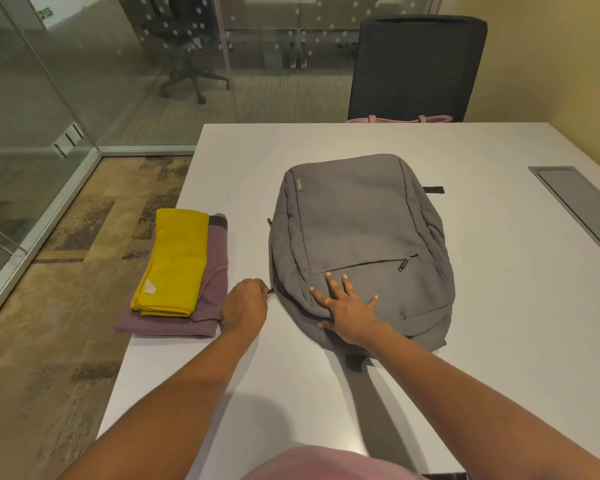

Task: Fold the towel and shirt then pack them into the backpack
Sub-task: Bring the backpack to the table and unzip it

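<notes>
Towel, yellow and folded, is seen stacked on a folded purple shirt at the left edge of the white table. Beside them, the left hand is closed in a pinch on the zipper pull of the grey backpack (laid flat, mid-table), on which the right hand is pressed, fingers spread flat

Grey backpack flat on white worktop, front face up. Right hand spread flat on near end of backpack, fingers straight. Left hand pinches zip pull at backpack's left edge. Yellow towel, folded, lies on folded mauve shirt, stack left of backpack at worktop's left edge. Black chair at far side.
</notes>
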Tool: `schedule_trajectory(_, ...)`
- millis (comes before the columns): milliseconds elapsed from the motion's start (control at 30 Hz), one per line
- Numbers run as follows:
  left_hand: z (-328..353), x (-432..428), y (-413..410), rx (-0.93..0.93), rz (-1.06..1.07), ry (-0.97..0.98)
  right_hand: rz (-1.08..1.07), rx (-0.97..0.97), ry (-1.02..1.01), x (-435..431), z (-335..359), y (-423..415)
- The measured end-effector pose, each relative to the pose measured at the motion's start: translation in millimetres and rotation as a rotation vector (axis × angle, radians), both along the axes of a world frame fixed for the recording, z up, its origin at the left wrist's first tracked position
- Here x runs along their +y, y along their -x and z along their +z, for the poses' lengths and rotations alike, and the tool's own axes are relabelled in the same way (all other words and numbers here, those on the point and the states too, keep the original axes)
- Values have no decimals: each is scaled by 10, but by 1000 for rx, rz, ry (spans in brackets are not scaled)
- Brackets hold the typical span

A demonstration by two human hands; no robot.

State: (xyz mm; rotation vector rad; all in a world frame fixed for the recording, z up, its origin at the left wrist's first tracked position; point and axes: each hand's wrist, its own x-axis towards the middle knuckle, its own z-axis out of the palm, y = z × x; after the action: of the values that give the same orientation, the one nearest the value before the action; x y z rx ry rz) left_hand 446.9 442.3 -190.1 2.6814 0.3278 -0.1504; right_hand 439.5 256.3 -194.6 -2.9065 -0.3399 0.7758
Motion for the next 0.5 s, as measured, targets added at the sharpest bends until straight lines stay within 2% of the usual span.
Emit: schedule_trajectory(500,52,-56,-240,25,0,6,-18,11,-29,96,0,-515)
